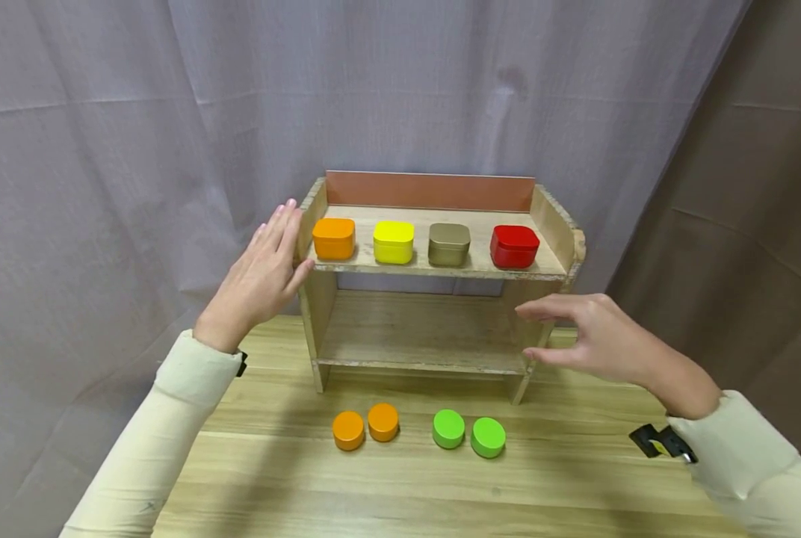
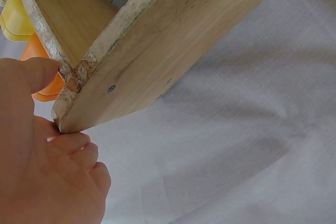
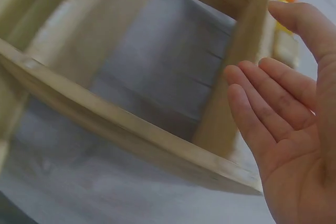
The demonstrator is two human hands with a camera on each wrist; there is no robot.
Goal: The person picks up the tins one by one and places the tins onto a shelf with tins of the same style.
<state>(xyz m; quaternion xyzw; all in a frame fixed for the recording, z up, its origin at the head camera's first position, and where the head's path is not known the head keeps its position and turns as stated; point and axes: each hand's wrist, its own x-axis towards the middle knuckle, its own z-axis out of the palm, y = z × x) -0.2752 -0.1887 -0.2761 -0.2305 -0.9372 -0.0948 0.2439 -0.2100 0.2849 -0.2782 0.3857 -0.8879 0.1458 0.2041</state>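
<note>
The left hand (image 1: 259, 273) lies against a wooden shelf (image 1: 421, 329) at its upper left front corner. Its fingers are straight and close together along the outer side, and the thumb stands apart from them, its tip touching the front edge beside the corner. The right hand (image 1: 592, 336) is held by the shelf's right side, thumb and fingers spread wide with a broad gap between them; whether a fingertip touches the wood, I cannot tell.

The shelf stands upright on a pale wood-grain table (image 1: 575, 493), between the two hands. Its upper front edge (image 1: 454, 274) is rough and chipped. Near that edge four rounded boxes stand in a row: an orange box (image 1: 334, 239) just beside the left thumb, then a yellow box (image 1: 394, 243), an olive box (image 1: 449, 245) and a red box (image 1: 515, 247). Gaps separate all four, the widest between olive and red. A reddish-brown strip (image 1: 430, 191) edges the back. Below the boxes, a tall opening reaches down to the lower board.

On the table before the shelf sit two orange discs (image 1: 383, 423) and two green discs (image 1: 448, 429). Grey cloth (image 1: 239, 149) hangs behind. The right wrist's black band (image 1: 669, 442) has a yellow patch, too small to read.
</note>
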